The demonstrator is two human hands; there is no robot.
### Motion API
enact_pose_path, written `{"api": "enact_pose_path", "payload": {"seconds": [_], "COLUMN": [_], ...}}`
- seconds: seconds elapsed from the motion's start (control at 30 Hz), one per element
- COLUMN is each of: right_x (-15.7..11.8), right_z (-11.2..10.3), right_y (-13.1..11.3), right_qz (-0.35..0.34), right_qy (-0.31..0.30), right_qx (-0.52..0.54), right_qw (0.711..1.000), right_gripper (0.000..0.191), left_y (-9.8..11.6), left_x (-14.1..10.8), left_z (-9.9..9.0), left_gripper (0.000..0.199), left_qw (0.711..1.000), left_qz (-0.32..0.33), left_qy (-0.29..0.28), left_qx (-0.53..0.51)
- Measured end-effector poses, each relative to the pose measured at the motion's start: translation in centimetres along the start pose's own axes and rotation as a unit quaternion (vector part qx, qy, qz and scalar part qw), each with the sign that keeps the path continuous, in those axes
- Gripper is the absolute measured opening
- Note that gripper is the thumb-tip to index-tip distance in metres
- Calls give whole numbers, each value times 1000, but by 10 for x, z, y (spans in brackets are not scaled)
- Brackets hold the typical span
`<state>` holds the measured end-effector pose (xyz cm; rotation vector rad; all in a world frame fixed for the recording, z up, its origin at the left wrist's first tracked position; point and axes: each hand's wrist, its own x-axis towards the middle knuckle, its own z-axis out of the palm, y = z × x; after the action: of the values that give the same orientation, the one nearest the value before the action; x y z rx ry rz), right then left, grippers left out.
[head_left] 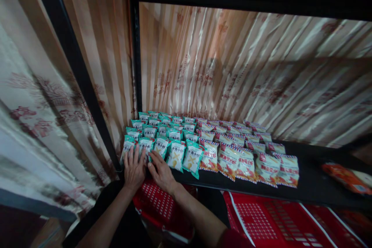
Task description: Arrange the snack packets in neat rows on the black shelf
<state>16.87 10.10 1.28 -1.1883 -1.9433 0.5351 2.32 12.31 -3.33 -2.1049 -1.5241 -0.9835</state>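
Note:
Small teal-and-white snack bags (pixel 177 155) stand upright in several rows at the left end of a black shelf (pixel 188 178). My left hand (pixel 134 169) rests against the front-left bag (pixel 128 143) and its neighbour, fingers stretched out. Beside it, my right hand (pixel 162 173) touches the lower front of a teal bag (pixel 160 145), its fingers also extended and holding nothing. Both hands partly cover the bags behind them. To the right, white-and-red snack bags with striped edges (pixel 229 161) stand in similar rows.
Black posts (pixel 137 58) frame the shelf, with striped, printed curtains (pixel 203 66) behind and at the left. Red perforated baskets (pixel 252 217) sit below the front edge. At far right lies an orange package (pixel 345 176), near a blurred dark shape.

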Motion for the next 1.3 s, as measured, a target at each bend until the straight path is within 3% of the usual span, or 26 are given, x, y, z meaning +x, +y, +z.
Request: {"api": "enact_pose_path", "payload": {"seconds": [0.17, 0.37, 0.57, 0.73, 0.9, 1.13, 1.3], "right_x": [6, 9, 12, 26, 46, 79, 100], "right_z": [11, 11, -9, -30, -49, -55, -52], "right_y": [-5, -3, -4, 4, 20, 30, 28], "right_qz": [14, 0, -16, 2, -14, -18, -7], "right_qy": [9, 2, -7, 51, 74, 29, -39], "right_qx": [5, 14, 36, -19, -84, -164, -228], "right_qw": [1000, 1000, 999, 999, 994, 986, 973], "right_gripper": [45, 43, 41, 43, 43, 46, 46], "left_y": [6, 13, 24, 42, 59, 63, 63], "left_x": [-9, -11, -8, -4, 0, 9, 6], "left_z": [6, 12, 13, 19, 27, 35, 47], "left_gripper": [54, 56, 58, 58, 42, 42, 42], "left_qw": [998, 999, 998, 993, 995, 987, 989], "left_qz": [60, 48, 64, 96, 92, 130, 135], "left_qy": [-7, -20, 11, 37, -12, -66, -22], "left_qx": [-3, 1, -22, -52, -49, -60, -54]}}
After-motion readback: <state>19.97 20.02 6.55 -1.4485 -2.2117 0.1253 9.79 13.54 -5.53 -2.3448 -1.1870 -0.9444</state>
